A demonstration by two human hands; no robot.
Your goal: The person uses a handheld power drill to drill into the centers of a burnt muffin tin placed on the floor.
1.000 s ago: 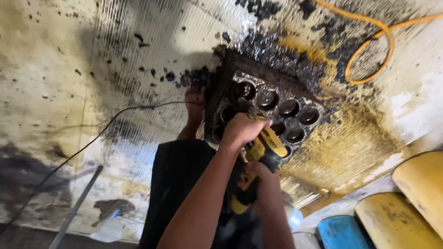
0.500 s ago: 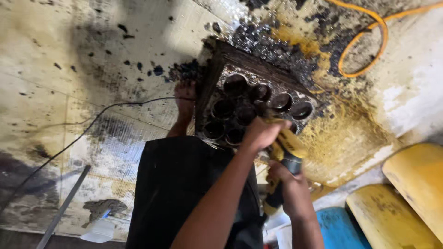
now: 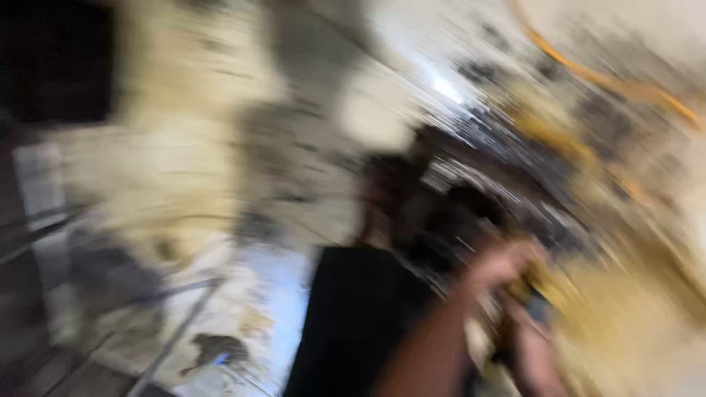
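The picture is badly smeared by motion. My left hand (image 3: 507,266) reaches up from the bottom on a bare forearm and closes over the top of a yellow and black power tool (image 3: 535,292). My right hand (image 3: 533,353) grips the tool lower down. Just beyond the tool lies a dark, grimy metal block with round bores (image 3: 471,195). A black-clad limb (image 3: 360,316) stretches toward the block's left side, and its bare end (image 3: 382,187) rests against the block.
The floor (image 3: 184,169) is pale and stained with dark patches. An orange hose (image 3: 610,84) curves across the top right. A thin metal rod (image 3: 176,338) lies at the lower left, and a dark area (image 3: 51,59) fills the top left corner.
The view has swung sharply and blurred. The block and both hands now sit further right and lower in the picture. The blue and yellow containers at the lower right are out of sight.
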